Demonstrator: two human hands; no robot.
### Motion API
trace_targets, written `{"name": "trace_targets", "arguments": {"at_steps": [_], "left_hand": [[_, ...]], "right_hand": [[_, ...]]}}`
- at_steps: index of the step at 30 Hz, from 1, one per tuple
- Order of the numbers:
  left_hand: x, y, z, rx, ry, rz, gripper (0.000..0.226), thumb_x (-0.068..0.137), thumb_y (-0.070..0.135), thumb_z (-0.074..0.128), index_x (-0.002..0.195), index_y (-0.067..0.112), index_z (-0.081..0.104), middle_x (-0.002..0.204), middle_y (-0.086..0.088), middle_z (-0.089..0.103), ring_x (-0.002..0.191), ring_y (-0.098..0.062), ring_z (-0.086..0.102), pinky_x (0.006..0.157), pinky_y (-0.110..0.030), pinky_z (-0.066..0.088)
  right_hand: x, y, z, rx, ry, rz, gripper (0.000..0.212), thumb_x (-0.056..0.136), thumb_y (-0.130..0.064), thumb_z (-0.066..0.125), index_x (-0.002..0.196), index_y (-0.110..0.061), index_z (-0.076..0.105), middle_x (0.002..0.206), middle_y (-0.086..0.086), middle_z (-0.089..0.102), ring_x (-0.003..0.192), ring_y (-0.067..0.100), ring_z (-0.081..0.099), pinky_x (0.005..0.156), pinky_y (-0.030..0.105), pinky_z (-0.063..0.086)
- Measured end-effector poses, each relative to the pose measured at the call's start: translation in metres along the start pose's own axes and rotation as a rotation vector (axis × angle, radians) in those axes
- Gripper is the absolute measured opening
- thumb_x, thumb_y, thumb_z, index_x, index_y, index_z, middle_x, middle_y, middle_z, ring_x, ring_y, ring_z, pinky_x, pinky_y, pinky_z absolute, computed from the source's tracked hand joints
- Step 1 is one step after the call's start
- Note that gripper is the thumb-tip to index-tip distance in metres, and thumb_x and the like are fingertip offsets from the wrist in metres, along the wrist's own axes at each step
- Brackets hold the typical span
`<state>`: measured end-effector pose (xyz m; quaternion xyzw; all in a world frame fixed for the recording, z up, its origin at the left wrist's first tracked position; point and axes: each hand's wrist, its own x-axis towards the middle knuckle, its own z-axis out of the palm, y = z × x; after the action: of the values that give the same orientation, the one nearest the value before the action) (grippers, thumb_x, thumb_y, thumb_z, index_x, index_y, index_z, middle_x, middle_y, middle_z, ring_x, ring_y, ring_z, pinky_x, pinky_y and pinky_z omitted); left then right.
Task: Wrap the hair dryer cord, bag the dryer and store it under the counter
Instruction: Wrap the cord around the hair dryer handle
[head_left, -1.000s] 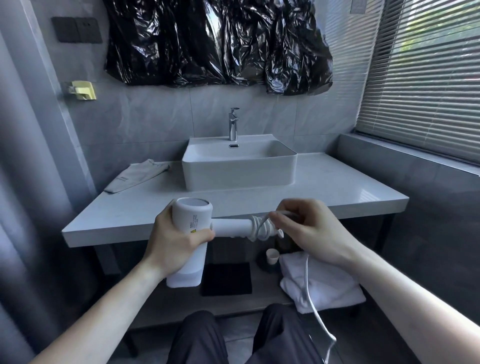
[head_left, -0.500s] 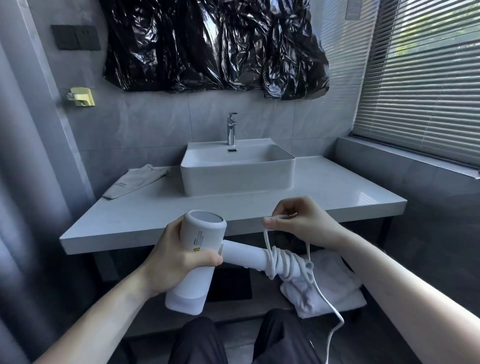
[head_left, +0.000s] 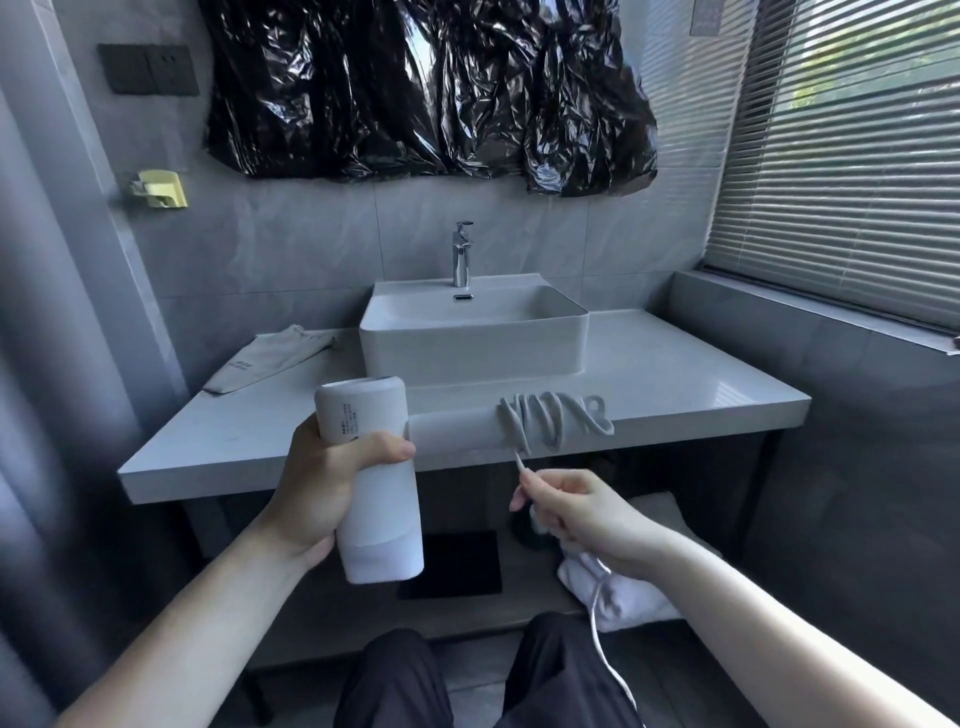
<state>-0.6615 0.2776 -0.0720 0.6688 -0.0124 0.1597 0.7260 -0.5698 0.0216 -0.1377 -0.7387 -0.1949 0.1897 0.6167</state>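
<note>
1. My left hand (head_left: 324, 488) still grips the hair dryer (head_left: 371, 467), now raised level with the counter (head_left: 675, 384) edge.
2. My right hand (head_left: 571, 512) has dropped below the handle, fingers pinching the cord (head_left: 545, 421).
3. More coils sit on the handle than half a second ago.
4. The bag (head_left: 265, 358) lies left of the sink (head_left: 472, 338).
</note>
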Motion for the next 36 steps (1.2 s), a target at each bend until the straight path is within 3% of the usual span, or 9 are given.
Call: {"name": "trace_targets", "arguments": {"at_steps": [4,8,15,18,20,24,26,30,36], "left_hand": [[0.004,0.0,0.0,-0.013,0.089,-0.011,0.04,0.047,0.024,0.085,0.082,0.011,0.071,0.074,-0.004,0.069,0.066,-0.023,0.067,0.057,-0.034,0.055],[0.009,-0.005,-0.002,-0.02,0.183,-0.003,0.03,0.059,0.014,0.082,0.087,0.01,0.071,0.075,-0.002,0.07,0.066,-0.02,0.067,0.056,-0.032,0.055],[0.019,-0.017,-0.015,0.215,0.309,0.096,0.046,0.056,0.017,0.088,0.097,0.009,0.07,0.071,0.008,0.077,0.063,-0.01,0.071,0.061,-0.036,0.058],[0.017,-0.026,-0.018,0.344,0.289,0.124,0.053,0.054,0.021,0.091,0.102,0.013,0.07,0.085,-0.002,0.081,0.076,-0.02,0.076,0.067,-0.042,0.062],[0.015,-0.031,-0.02,0.419,0.256,0.152,0.051,0.053,0.021,0.092,0.098,0.021,0.068,0.087,-0.004,0.078,0.077,-0.021,0.074,0.068,-0.04,0.062],[0.012,-0.033,-0.02,0.471,0.142,0.137,0.049,0.052,0.019,0.093,0.094,0.024,0.068,0.086,-0.008,0.078,0.08,-0.033,0.075,0.07,-0.047,0.061],[0.008,-0.031,-0.019,0.464,0.096,0.129,0.049,0.051,0.021,0.093,0.094,0.021,0.069,0.086,-0.01,0.078,0.079,-0.033,0.073,0.069,-0.044,0.059],[-0.002,-0.019,-0.014,0.42,-0.036,0.083,0.052,0.049,0.029,0.091,0.093,0.013,0.069,0.079,-0.004,0.077,0.071,-0.016,0.071,0.066,-0.033,0.057],[-0.013,-0.001,-0.006,0.296,-0.178,0.046,0.049,0.053,0.026,0.089,0.09,0.001,0.07,0.076,-0.006,0.075,0.072,-0.019,0.072,0.064,-0.028,0.056]], "right_hand": [[-0.016,0.001,0.012,-0.15,-0.018,-0.047,0.052,0.113,-0.044,0.048,0.098,-0.006,0.079,0.056,-0.009,0.036,0.05,0.008,0.024,0.047,0.02,0.02],[-0.035,-0.013,0.019,-0.38,-0.022,-0.119,0.052,0.113,-0.048,0.045,0.092,-0.017,0.08,0.058,-0.007,0.037,0.055,0.012,0.028,0.052,0.025,0.026],[-0.058,-0.034,0.012,-0.611,0.105,-0.261,0.038,0.108,-0.039,0.057,0.078,-0.018,0.068,0.055,-0.001,0.044,0.053,0.008,0.038,0.056,0.029,0.034],[-0.059,-0.046,0.009,-0.648,0.183,-0.332,0.036,0.103,-0.038,0.062,0.077,-0.013,0.067,0.068,0.013,0.065,0.06,0.024,0.056,0.062,0.042,0.048],[-0.058,-0.055,0.007,-0.636,0.234,-0.384,0.039,0.101,-0.039,0.065,0.075,-0.01,0.064,0.072,0.016,0.067,0.067,0.028,0.067,0.065,0.048,0.05],[-0.05,-0.071,-0.007,-0.563,0.294,-0.425,0.039,0.101,-0.033,0.072,0.068,-0.014,0.066,0.055,0.002,0.051,0.054,0.006,0.042,0.055,0.033,0.036],[-0.044,-0.076,-0.014,-0.514,0.317,-0.428,0.037,0.102,-0.034,0.073,0.068,-0.019,0.068,0.055,-0.008,0.045,0.053,0.006,0.037,0.052,0.024,0.032],[-0.025,-0.077,-0.024,-0.482,0.376,-0.449,0.032,0.104,-0.034,0.071,0.076,-0.018,0.074,0.058,-0.004,0.04,0.051,0.005,0.029,0.048,0.021,0.025],[-0.004,-0.07,-0.031,-0.406,0.296,-0.42,0.032,0.105,-0.033,0.07,0.085,-0.01,0.078,0.061,-0.002,0.037,0.051,0.008,0.025,0.047,0.018,0.023]]}}
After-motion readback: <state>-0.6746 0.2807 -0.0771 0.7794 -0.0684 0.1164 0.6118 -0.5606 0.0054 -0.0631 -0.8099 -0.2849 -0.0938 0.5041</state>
